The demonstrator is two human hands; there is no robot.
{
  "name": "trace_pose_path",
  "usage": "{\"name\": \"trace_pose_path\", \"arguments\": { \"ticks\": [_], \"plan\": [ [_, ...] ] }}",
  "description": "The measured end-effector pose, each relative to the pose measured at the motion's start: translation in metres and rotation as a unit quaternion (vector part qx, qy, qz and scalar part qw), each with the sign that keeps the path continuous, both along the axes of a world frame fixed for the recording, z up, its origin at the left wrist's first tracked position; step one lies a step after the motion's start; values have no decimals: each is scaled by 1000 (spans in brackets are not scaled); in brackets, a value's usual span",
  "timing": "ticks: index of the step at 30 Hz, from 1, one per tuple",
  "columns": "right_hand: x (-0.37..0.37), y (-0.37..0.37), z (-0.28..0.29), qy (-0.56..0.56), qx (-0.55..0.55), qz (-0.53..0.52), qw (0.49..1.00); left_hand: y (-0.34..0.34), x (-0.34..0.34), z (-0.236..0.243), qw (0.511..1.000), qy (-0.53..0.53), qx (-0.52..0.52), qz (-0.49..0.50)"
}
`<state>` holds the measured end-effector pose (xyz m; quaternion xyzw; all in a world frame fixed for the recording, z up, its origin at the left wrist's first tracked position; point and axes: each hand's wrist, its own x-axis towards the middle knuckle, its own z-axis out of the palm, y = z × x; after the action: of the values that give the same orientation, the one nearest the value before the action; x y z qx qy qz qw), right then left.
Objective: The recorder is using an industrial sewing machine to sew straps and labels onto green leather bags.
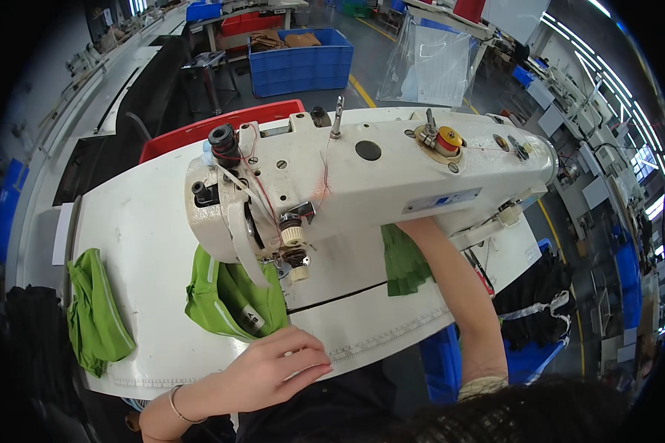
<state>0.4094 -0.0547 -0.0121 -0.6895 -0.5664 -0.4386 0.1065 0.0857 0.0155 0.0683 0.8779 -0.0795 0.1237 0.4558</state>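
Note:
My left hand [292,358] hovers at the table's front edge, fingers curled together; what it holds, if anything, is unclear. My right hand [415,227] reaches under the arm of the white sewing machine [373,173], beside a darker green pleated cloth [405,273]; its fingers are hidden behind the machine. Bright green fabric with white piping [222,299] lies beneath the needle end, just beyond my left hand. A second green piece [96,310] rests at the left of the white table [148,236]. Red thread runs over the machine head, and a yellow-topped bobbin winder [448,140] sits on top.
A red bin [166,148] stands behind the table, a blue crate [301,66] farther back. Dark cloth [528,288] hangs at the right over blue bins [440,365]. Black fabric [33,332] is at far left. Red-handled scissors [482,275] lie near my right forearm.

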Motion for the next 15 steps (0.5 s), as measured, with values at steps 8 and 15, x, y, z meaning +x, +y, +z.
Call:
{"name": "trace_pose_path", "arguments": {
  "ticks": [8, 15],
  "plan": [
    [-4, -2, -1, 87, 67, 66, 992, -14, 82, -33, 994, 64, 92, -12],
    [3, -10, -5, 151, 21, 23, 988, -15, 127, -54, 981, 80, 174, 19]
  ]
}}
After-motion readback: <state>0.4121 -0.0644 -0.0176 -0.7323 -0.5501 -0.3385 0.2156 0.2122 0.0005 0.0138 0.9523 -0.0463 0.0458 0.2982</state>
